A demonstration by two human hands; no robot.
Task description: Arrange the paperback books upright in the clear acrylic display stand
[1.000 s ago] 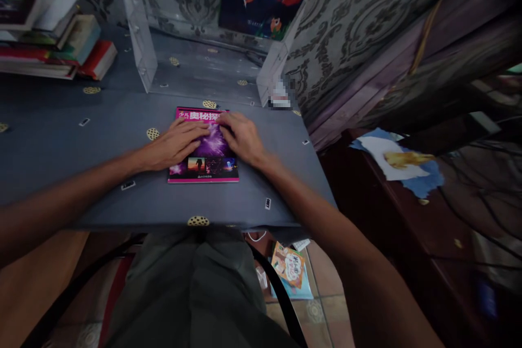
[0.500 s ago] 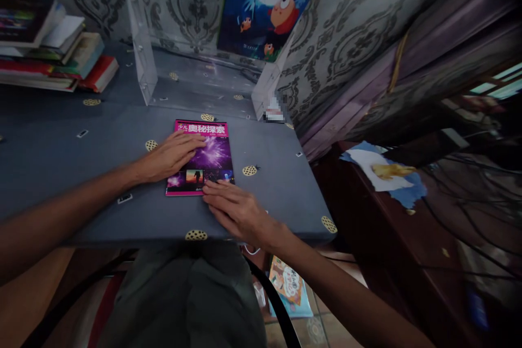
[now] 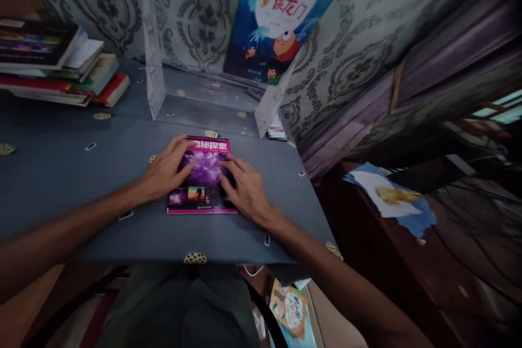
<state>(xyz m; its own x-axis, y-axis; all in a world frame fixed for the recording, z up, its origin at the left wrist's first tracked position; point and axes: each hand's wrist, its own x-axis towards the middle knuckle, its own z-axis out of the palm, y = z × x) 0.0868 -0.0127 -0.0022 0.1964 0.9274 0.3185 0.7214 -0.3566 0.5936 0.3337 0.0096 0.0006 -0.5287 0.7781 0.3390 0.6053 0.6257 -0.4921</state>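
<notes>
A pink and purple book [image 3: 204, 171] lies flat on the grey patterned tablecloth [image 3: 122, 157] in front of me. My left hand [image 3: 166, 169] rests on its left side, fingers spread, covering part of the title. On the right edge of the cover lies my right hand [image 3: 248, 187], fingers apart, its fingertips on the purple picture. Behind the book stands a clear acrylic stand [image 3: 204, 109], with a blue picture book [image 3: 271, 24] upright at its right.
Several books are stacked [image 3: 61, 68] at the back left. To the right, a dark red cabinet [image 3: 379, 239] holds a blue and white cloth [image 3: 391, 196] near black cables. Below the table edge sits another book [image 3: 287, 310].
My right hand has moved up from the book's lower corner to its right edge. My left thumb is now spread apart over the cover. The camera view has tilted upward.
</notes>
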